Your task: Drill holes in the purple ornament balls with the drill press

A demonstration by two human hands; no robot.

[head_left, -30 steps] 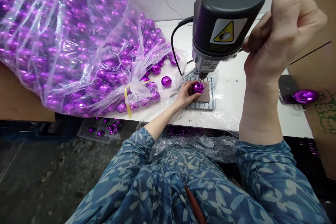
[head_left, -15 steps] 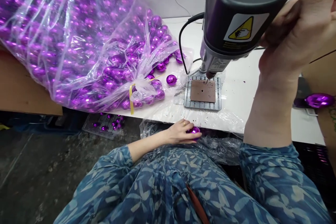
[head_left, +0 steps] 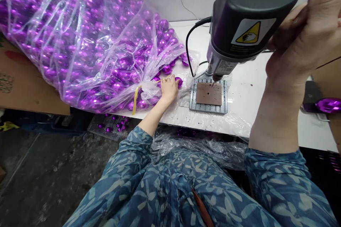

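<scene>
My left hand (head_left: pixel 169 88) has its fingers curled against a shiny purple faceted ball ornament (head_left: pixel 180 82) on the white table; the fingers cover the ball's left side. Raised at the right, my right hand (head_left: pixel 315 32) is closed at the side of a black and grey drill press (head_left: pixel 255 10); the part it grips is hidden. The thin drill bit (head_left: pixel 213 84) points down over a brown square plate (head_left: pixel 209 98) with a small hole. That plate lies on a grey slotted metal base (head_left: pixel 208 109), with dark shavings scattered around.
A large clear plastic bag (head_left: pixel 87 42) full of purple balls, tied with yellow ribbon (head_left: pixel 135 100), fills the left. Below the table edge lie a clear tray (head_left: pixel 106 130) with purple pieces and crumpled plastic (head_left: pixel 202 149). Another purple ornament (head_left: pixel 329 105) is at right.
My left hand has left the purple ball at the table's front edge, which no longer shows, and moved up and left to another ball beside the bag. My right hand stays at the drill press.
</scene>
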